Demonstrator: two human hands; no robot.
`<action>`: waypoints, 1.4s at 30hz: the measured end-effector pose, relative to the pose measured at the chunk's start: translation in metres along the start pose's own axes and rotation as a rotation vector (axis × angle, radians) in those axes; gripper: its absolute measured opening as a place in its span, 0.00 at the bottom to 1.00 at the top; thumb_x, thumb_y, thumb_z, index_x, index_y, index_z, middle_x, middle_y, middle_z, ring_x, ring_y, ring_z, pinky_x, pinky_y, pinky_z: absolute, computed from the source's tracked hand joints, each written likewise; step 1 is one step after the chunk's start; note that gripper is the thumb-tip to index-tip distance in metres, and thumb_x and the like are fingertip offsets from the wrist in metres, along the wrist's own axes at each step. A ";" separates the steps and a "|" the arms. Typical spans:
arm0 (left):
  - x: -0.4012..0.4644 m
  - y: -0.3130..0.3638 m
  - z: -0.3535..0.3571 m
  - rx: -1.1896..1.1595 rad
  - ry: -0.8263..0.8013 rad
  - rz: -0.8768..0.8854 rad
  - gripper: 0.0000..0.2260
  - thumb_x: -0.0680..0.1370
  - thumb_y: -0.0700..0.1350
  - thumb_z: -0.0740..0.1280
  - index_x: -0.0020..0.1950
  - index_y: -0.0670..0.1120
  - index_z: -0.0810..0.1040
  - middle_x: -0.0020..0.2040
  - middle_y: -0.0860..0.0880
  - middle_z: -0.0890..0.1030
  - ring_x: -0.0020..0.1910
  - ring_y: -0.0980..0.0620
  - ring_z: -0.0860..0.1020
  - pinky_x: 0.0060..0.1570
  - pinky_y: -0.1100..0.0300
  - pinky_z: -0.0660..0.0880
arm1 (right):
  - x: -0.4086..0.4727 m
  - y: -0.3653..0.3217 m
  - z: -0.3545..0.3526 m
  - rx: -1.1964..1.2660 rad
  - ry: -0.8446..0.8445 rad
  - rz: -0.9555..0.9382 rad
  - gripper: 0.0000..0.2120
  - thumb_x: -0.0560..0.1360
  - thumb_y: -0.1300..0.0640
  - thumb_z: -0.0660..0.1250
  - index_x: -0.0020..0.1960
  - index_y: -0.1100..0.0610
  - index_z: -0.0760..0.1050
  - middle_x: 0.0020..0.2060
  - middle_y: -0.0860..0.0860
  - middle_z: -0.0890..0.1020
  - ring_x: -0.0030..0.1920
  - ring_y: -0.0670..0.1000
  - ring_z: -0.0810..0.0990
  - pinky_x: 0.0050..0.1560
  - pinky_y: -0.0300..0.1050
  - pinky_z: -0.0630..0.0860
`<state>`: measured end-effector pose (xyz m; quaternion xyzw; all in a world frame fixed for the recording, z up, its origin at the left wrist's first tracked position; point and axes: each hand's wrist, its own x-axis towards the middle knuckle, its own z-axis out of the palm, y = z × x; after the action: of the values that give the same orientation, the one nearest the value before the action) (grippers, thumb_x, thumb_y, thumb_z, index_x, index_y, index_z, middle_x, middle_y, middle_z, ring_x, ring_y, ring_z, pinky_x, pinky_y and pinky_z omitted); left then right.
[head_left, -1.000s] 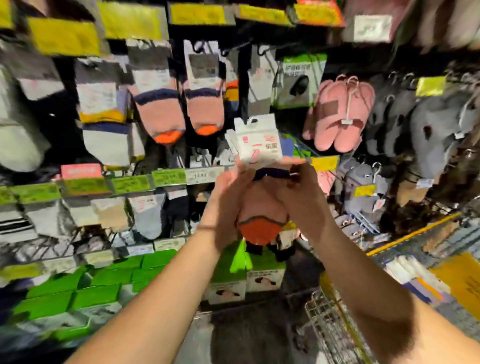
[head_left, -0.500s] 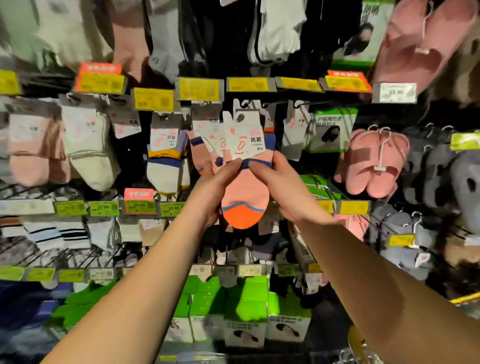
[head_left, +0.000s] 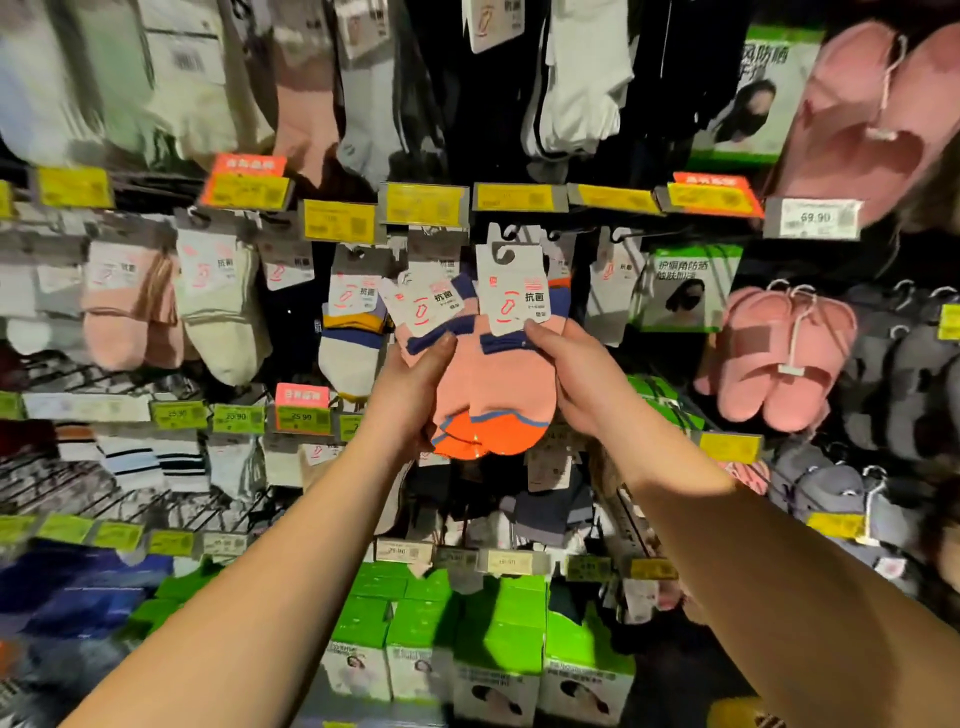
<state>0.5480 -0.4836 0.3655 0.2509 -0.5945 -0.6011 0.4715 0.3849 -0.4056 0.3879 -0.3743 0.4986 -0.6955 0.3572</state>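
Rising from the lower corners of the frame, two bare forearms meet at centre, where the left hand (head_left: 413, 387) pinches one pink sock pair (head_left: 454, 376) — thumb on its navy cuff, fingers hidden behind — and the right hand (head_left: 579, 379) pinches a second sock pair (head_left: 514, 387) likewise, thumb at the foot of its white card (head_left: 511, 291). Both pairs touch, orange toes down. Behind them, pink slippers (head_left: 779, 358) hang at mid right, with yellow price tags (head_left: 423, 202) above centre.
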 end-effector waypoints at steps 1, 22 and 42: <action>0.002 0.000 -0.002 0.044 0.040 0.011 0.28 0.73 0.55 0.71 0.72 0.48 0.72 0.62 0.46 0.83 0.60 0.46 0.82 0.62 0.43 0.77 | 0.003 -0.004 -0.005 0.006 0.001 0.000 0.10 0.82 0.61 0.63 0.62 0.55 0.75 0.57 0.56 0.84 0.54 0.54 0.84 0.58 0.53 0.79; 0.008 0.010 0.010 0.143 0.253 0.029 0.29 0.68 0.63 0.72 0.65 0.51 0.76 0.55 0.53 0.85 0.54 0.53 0.84 0.59 0.47 0.79 | 0.085 -0.008 -0.025 -0.422 0.092 -0.076 0.19 0.79 0.49 0.66 0.67 0.57 0.72 0.59 0.53 0.82 0.57 0.56 0.81 0.59 0.53 0.78; -0.003 0.011 0.012 0.108 0.170 0.018 0.13 0.78 0.52 0.71 0.61 0.54 0.76 0.54 0.52 0.85 0.53 0.51 0.84 0.51 0.54 0.79 | 0.096 -0.004 -0.028 -0.983 0.155 0.111 0.39 0.78 0.31 0.54 0.74 0.62 0.63 0.64 0.59 0.76 0.58 0.60 0.78 0.48 0.49 0.73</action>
<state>0.5414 -0.4737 0.3777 0.3207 -0.5860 -0.5407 0.5114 0.3151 -0.4761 0.4008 -0.4184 0.8116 -0.3841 0.1367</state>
